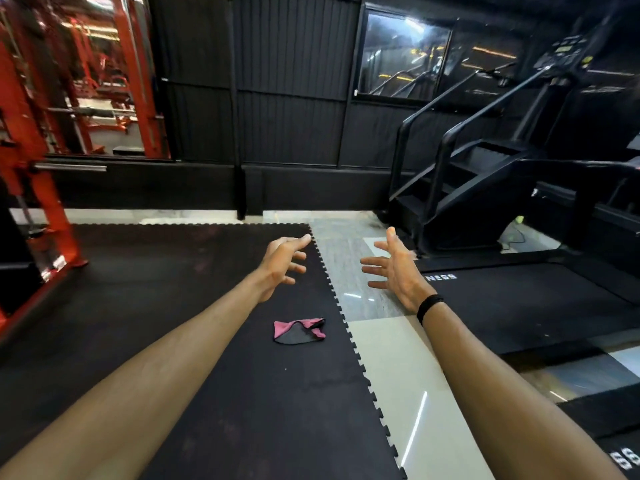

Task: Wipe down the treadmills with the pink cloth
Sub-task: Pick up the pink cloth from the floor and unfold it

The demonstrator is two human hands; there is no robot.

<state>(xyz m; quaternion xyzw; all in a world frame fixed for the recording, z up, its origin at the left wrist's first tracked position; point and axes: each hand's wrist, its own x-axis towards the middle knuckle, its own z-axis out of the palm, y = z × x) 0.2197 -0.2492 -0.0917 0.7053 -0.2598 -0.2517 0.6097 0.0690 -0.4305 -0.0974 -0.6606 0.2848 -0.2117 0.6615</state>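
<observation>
The pink cloth (pixel 299 330), crumpled with a grey side showing, lies on the black rubber floor mat (pixel 173 306) near the mat's toothed right edge. Both my arms reach forward above it. My left hand (pixel 282 263) hovers beyond the cloth, fingers loosely curled and holding nothing. My right hand (pixel 394 270) is spread with straight fingers, empty, a black band on its wrist. A black treadmill (pixel 526 303) with white lettering on its belt stands low on the right. Part of a second treadmill (pixel 623 455) shows at the bottom right corner.
A black stair-climber machine (pixel 485 168) with handrails stands behind the treadmill. Red steel gym racks (pixel 41 188) line the left side. A black panelled wall (pixel 294 116) closes the back. Glossy pale floor tiles (pixel 391 368) run between mat and treadmills.
</observation>
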